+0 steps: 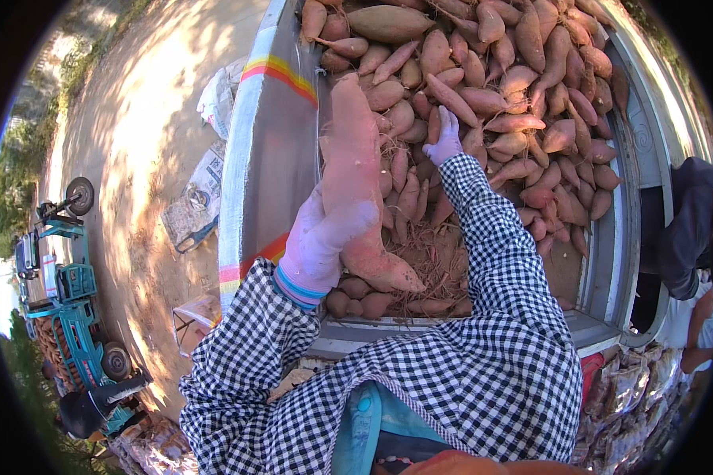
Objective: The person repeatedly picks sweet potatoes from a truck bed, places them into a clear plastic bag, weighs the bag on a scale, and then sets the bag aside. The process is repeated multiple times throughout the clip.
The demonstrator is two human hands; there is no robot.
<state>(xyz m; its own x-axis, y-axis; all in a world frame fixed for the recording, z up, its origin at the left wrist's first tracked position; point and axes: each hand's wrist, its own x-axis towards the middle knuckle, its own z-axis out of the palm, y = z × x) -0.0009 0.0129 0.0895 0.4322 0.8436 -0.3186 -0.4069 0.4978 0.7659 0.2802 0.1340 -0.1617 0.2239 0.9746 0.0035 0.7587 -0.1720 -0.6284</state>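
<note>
My left hand, in a pale lilac glove with a blue cuff, grips a very large reddish sweet potato and holds it up over the near left of the cargo bed. Farther in, my right hand, gloved alike, reaches into the heap of sweet potatoes. Its fingers lie against a smaller sweet potato; whether they grip it I cannot tell. Loose roots and several small sweet potatoes lie at the bed's near end.
A plastic sheet covers the bed's left wall; a metal wall bounds the right. Sacks lie on the ground at left, beyond which a teal three-wheeled cart stands with a person beside it. Other people are at the right edge.
</note>
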